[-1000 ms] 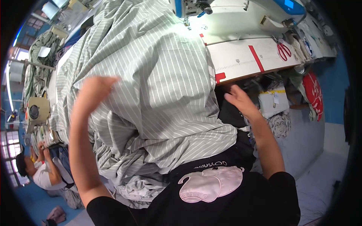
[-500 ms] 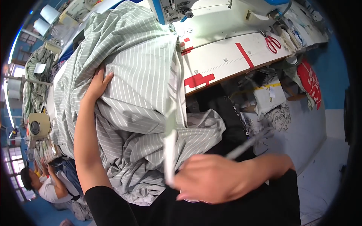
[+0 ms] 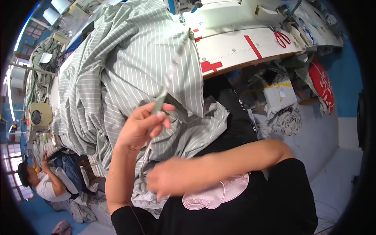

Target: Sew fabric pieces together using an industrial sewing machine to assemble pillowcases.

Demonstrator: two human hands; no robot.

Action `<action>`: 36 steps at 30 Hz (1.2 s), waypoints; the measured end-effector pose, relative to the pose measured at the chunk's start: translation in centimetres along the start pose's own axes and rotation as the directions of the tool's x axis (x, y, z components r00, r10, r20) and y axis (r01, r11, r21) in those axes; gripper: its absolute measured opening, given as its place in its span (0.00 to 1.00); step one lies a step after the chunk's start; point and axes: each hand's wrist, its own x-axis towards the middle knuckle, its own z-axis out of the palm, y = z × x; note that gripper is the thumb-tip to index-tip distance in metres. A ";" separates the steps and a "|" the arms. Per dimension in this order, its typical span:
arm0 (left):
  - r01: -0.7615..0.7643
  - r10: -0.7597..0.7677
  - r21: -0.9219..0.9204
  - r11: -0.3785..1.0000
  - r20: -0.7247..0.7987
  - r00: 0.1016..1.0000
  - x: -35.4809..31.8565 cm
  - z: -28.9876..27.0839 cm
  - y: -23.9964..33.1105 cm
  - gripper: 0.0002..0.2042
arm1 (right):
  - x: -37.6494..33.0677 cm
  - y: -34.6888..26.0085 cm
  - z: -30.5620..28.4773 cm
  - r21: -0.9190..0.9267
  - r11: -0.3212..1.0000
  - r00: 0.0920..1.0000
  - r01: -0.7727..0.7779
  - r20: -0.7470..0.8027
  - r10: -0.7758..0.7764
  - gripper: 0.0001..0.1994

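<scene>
A narrow grey-green fabric strip [image 3: 170, 73] runs slantwise from near the sewing machine's needle area [image 3: 181, 18] down across striped cloth. My left hand [image 3: 137, 127] pinches it between thumb and fingers above the cloth. Below that hand the strip continues toward my right hand [image 3: 170, 178], which is smeared by motion in front of my body; whether its fingers grip the strip's lower part cannot be made out. The large grey-green cloth with white stripes [image 3: 133, 58] covers the left side of the machine table and hangs in folds toward my lap.
Red-handled scissors [image 3: 282, 39] lie on the white table [image 3: 231, 47], right of red tape marks. Bundled fabric [image 3: 289, 119] and a white package [image 3: 280, 98] sit beneath it. At the far left another person [image 3: 53, 184] works beside a beige machine [image 3: 40, 116].
My left hand has left the spread cloth and moved right and nearer, taking hold of the strip. My right hand has swept left, and the strip now slants across the cloth.
</scene>
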 end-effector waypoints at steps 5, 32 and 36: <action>-0.102 0.125 0.119 0.988 -0.204 0.971 -2.6 -2.1 -2.7 0.09 | -12.6 6.8 -1.6 0.549 0.769 0.408 -0.327 -0.652 0.639 0.14; -0.182 0.617 0.766 0.616 -0.326 0.716 1.6 12.3 -10.0 0.16 | -13.1 4.4 -0.2 0.841 0.518 0.344 0.154 -0.537 0.770 0.18; -0.138 0.603 0.758 0.638 -0.380 0.701 2.6 12.3 -10.5 0.17 | -13.5 4.9 0.0 0.845 0.521 0.352 0.123 -0.528 0.773 0.18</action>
